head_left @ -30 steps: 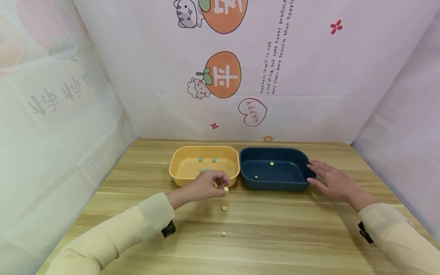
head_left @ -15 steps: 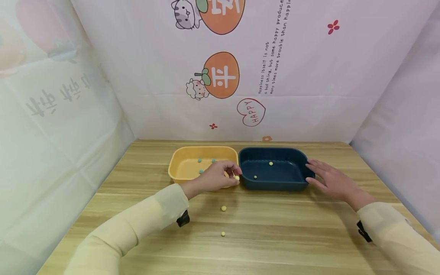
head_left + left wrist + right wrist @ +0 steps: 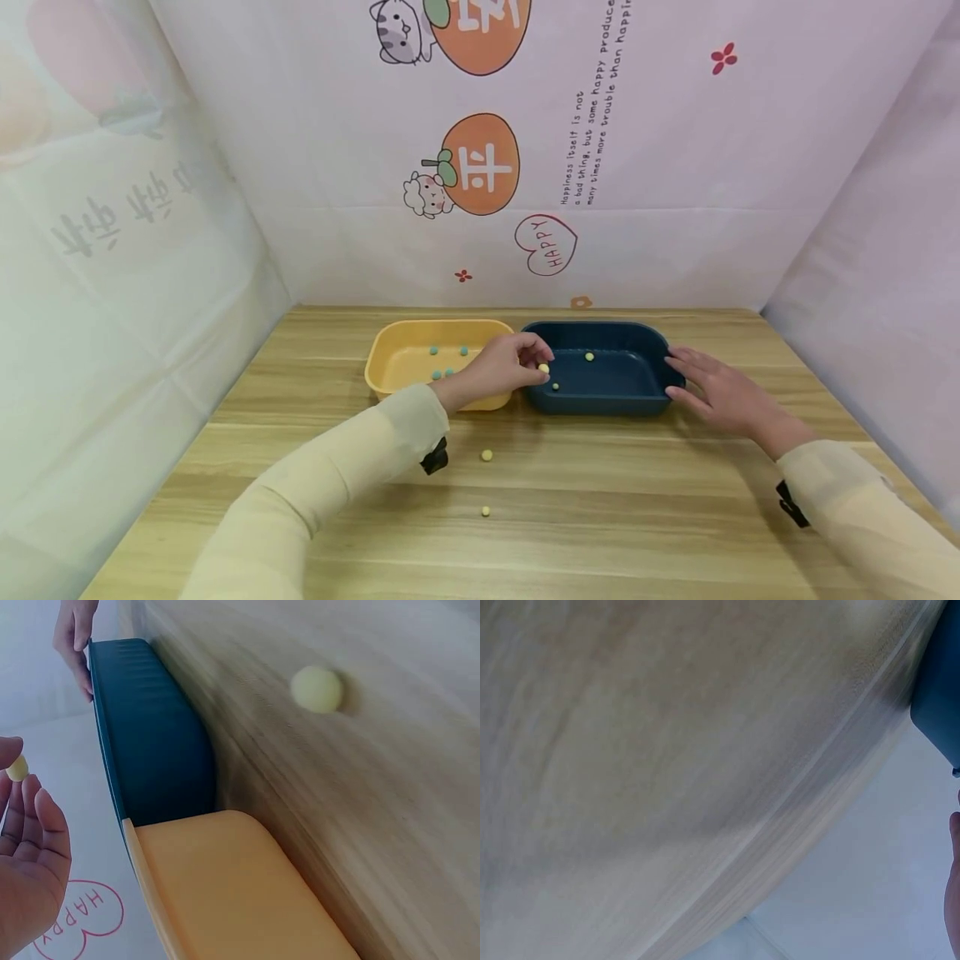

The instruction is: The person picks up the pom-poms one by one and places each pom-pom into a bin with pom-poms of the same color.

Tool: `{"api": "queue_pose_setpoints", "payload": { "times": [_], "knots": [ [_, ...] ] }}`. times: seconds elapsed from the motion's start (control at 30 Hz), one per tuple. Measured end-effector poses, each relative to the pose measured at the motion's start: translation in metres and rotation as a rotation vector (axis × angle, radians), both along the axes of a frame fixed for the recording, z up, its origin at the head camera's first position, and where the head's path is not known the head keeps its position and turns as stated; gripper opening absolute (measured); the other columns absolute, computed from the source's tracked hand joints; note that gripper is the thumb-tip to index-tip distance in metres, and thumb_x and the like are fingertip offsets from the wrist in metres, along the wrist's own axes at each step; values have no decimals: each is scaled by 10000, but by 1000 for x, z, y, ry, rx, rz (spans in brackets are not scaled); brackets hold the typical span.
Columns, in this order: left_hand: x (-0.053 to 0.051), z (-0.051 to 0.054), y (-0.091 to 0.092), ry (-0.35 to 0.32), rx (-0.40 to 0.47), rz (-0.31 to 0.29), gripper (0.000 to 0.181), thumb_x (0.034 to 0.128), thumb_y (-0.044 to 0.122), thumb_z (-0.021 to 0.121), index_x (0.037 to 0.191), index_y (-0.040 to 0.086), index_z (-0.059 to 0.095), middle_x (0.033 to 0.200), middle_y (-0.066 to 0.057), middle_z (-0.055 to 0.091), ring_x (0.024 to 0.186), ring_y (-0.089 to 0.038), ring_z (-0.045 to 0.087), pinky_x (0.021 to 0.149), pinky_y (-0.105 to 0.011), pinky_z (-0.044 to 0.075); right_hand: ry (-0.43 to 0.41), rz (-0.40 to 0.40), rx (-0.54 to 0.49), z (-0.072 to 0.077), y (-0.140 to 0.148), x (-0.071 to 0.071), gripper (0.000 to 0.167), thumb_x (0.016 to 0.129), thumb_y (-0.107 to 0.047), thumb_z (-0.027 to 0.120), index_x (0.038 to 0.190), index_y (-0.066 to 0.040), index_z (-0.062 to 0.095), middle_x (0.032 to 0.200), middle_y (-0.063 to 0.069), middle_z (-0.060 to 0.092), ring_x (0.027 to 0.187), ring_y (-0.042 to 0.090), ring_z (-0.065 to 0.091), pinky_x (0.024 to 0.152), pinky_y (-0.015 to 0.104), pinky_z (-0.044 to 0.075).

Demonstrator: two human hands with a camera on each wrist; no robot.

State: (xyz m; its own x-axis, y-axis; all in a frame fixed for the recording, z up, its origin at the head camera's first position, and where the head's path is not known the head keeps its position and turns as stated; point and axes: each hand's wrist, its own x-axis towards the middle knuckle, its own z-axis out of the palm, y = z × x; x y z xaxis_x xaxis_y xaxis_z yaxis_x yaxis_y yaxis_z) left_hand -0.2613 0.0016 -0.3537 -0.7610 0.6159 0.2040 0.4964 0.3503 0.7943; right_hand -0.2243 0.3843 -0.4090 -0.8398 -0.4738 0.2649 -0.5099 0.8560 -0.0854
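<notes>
My left hand pinches a small yellow ball between thumb and fingertips, above the left end of the dark blue bin. In the left wrist view the same ball shows at the fingertips. My right hand rests at the blue bin's right end, its fingers extended along the rim and the thumb near the front corner. Inside that bin lie a yellow ball and a smaller yellow ball. Two more, a yellow ball and a tiny yellow ball, sit on the wooden table.
Left of the blue bin, and touching it, stands a yellow bin holding several small teal pieces; my left forearm and hand hide part of it. A printed cloth hangs behind the table, with white cloth at both sides.
My left hand has moved right with the yellow ball, from in front of the yellow bin to over the blue bin's left end. The right hand stays at the blue bin.
</notes>
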Motion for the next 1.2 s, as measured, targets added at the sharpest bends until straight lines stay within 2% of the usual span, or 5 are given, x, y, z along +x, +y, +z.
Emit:
{"api": "queue_pose_setpoints", "payload": {
  "times": [0.27, 0.5, 0.8, 0.93, 1.2],
  "knots": [
    [-13, 1, 21, 5, 10, 48, 159, 847, 82, 763, 981, 103, 681, 883, 9, 617, 781, -138, 558, 697, -203, 505, -3, -4, 6, -1, -1, -1, 600, 982, -372, 576, 1394, 54, 478, 1461, 269, 381, 1317, 459, 359, 1025, 604, 336],
    [-28, -3, 34, -23, 12, 104, 151, 855, 105, 760, 983, 105, 681, 885, 17, 612, 794, -135, 553, 688, -201, 497, 6, 9, 0, 2, -3, 2, 590, 978, -356, 586, 1387, 57, 485, 1457, 273, 388, 1312, 463, 365, 1017, 600, 347],
    [-47, -8, 48, -9, 16, 138, 172, 863, 101, 749, 1017, 67, 680, 889, 11, 612, 816, -148, 558, 686, -198, 498, 27, 10, -2, 2, -4, 1, 579, 970, -341, 601, 1373, 63, 499, 1445, 276, 403, 1304, 465, 376, 1020, 590, 354],
    [-50, -10, 52, -7, 10, 153, 202, 864, 105, 749, 1043, 42, 681, 891, 6, 609, 818, -153, 555, 686, -193, 497, 18, 4, 1, 1, -3, 1, 581, 973, -345, 596, 1376, 61, 497, 1448, 274, 399, 1306, 465, 372, 1018, 596, 354],
    [-59, -17, 58, 1, -11, 209, 146, 873, 98, 739, 999, 95, 666, 888, 4, 596, 821, -162, 541, 684, -198, 501, 16, 5, -3, 0, -2, 0, 583, 973, -347, 595, 1384, 54, 491, 1455, 268, 395, 1308, 464, 372, 1017, 597, 354]
  ]
}}
